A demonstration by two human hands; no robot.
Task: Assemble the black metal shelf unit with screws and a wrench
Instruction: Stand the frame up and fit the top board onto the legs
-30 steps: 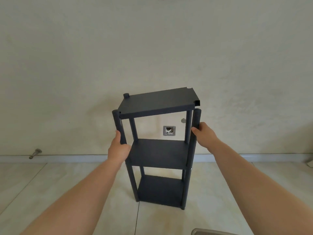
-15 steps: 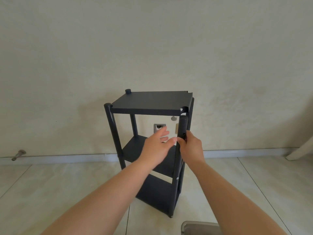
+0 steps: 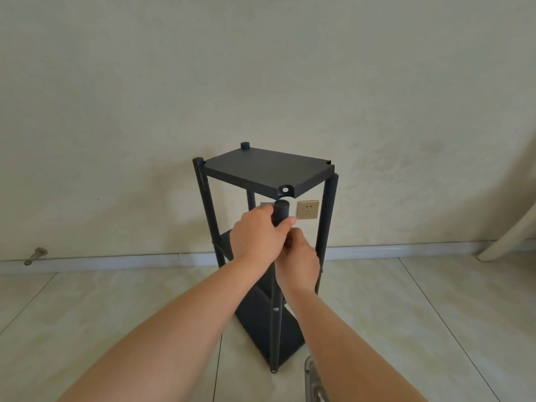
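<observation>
Black metal three-tier shelf unit [image 3: 266,175] stands on pale floor tiles [image 3: 87,314] at twelve o'clock, against the wall. Left hand [image 3: 258,236] clenches around its nearest round black post [image 3: 280,213]; right hand [image 3: 298,259] grips that post just below, at five o'clock.

The scene was evenly and fairly brightly lit by soft, diffuse light with no glare, and the black shelf unit [image 3: 268,227] threw only a faint, blurred shadow onto the wall [image 3: 116,97] to its left. The wide-angle lens bent the baseboard [image 3: 406,249] and the floor [image 3: 72,314] tile joints toward the edges. Focus was acceptable at the centre, but the forearms at the bottom edge looked soft and slightly smeared.
</observation>
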